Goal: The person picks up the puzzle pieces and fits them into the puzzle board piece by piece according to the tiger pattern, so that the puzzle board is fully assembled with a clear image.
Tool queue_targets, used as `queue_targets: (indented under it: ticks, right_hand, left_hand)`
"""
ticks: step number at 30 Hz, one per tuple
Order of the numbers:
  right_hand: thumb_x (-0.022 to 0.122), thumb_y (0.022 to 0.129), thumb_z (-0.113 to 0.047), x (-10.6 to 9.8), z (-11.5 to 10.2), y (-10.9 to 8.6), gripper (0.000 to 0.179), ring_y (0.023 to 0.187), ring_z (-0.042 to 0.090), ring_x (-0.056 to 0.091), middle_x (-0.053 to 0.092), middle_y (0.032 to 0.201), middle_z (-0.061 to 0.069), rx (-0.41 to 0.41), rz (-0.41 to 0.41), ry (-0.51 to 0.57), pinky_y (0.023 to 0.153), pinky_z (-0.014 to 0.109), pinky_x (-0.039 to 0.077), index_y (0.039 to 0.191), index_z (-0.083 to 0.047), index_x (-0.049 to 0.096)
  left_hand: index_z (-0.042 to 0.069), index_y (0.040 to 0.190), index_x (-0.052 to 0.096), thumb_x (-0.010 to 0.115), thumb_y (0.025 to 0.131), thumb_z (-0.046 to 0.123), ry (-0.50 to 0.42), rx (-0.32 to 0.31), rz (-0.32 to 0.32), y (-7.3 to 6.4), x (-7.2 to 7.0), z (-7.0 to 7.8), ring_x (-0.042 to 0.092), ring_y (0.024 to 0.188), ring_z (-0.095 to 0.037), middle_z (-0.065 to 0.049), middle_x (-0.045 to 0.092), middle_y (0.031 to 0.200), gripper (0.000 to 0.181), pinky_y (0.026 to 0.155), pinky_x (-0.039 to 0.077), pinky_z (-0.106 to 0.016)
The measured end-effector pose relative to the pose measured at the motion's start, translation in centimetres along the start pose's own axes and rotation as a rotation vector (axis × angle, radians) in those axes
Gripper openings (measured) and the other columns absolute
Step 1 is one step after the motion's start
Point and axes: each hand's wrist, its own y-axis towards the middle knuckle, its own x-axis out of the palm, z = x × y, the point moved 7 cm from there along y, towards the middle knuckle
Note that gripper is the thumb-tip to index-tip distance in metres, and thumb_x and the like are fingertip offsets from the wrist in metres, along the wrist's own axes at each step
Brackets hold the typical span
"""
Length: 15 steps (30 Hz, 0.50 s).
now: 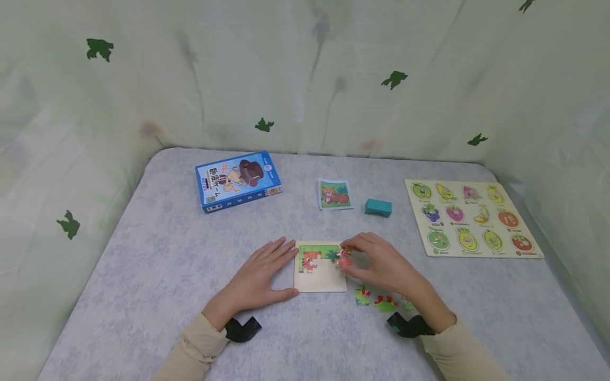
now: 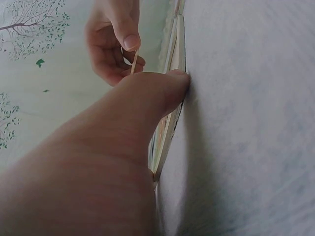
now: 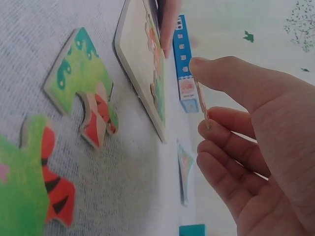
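A small square puzzle board [image 1: 329,283] lies on the table, with fitted pieces showing green and an orange-red animal along its top and left. Beside it my left hand [image 1: 259,278] lies with fingers extended, the fingertips at the board's upper left and the thumb at its lower left corner. Over the right edge, my right hand [image 1: 381,262] pinches a puzzle piece [image 1: 343,258] between thumb and fingers. The right wrist view shows this thin piece [image 3: 202,101] edge-on, raised above the board. Several loose puzzle pieces [image 1: 385,303] lie below the right hand, one partly hidden by the wrist.
Behind the board stand a blue game box [image 1: 238,182] at the left, a picture card [image 1: 335,194] with a similar animal, and a teal arched block [image 1: 378,207]. A wooden fruit puzzle board [image 1: 469,217] lies at the right. Printed curtains [image 1: 295,79] hang behind the table.
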Motion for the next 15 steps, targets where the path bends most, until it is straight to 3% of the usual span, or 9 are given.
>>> queue_targets:
  ticks: [15]
  right_hand:
    - [0.084,0.087,-0.037,1.8,-0.8,1.1,0.046,0.114,0.013,0.063,0.069,0.119,-0.005,-0.018,-0.059,0.018,0.098,0.036,0.058,0.125,-0.015,0.071]
  left_hand:
    - [0.016,0.161,0.037,0.072,0.089,0.059,0.010,-0.005,-0.013,0.0,0.0,-0.1,0.018,0.160,-0.025,0.000,0.028,0.170,0.091,0.130,0.019,-0.051]
